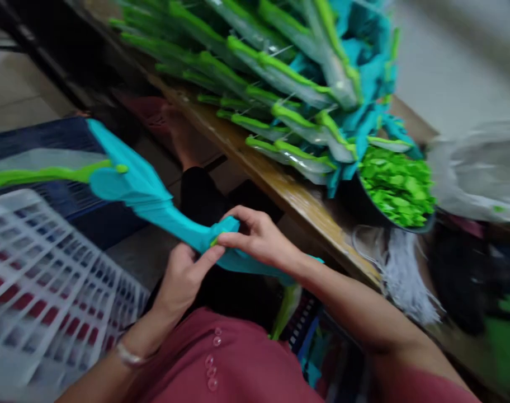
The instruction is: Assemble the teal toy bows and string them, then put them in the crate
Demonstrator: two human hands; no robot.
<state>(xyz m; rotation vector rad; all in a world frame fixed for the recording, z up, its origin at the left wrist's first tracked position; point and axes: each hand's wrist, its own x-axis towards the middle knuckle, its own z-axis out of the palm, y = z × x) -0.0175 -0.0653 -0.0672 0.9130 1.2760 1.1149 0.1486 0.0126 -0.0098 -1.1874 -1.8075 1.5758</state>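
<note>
A long turquoise plastic piece (154, 196) stretches across in front of me, bent and jointed. From its far left end runs a green-edged translucent wing-like strip (57, 176). My left hand (188, 274) is closed around the piece from below, thumb on its middle. Over the same spot, my right hand (259, 238) pinches the raised turquoise end with thumb and finger. A small green bit (215, 241) shows between the two thumb tips. Beyond my right wrist the turquoise shape continues, partly hidden by the forearm.
On the wooden bench (297, 204) lie stacked green-edged translucent strips (301, 126) with turquoise parts. A dark bowl (389, 221) holds small green pieces. White strings (406, 274) hang near a clear plastic bag (485, 168). At left stand a white basket (83, 285) and a blue crate (66, 131).
</note>
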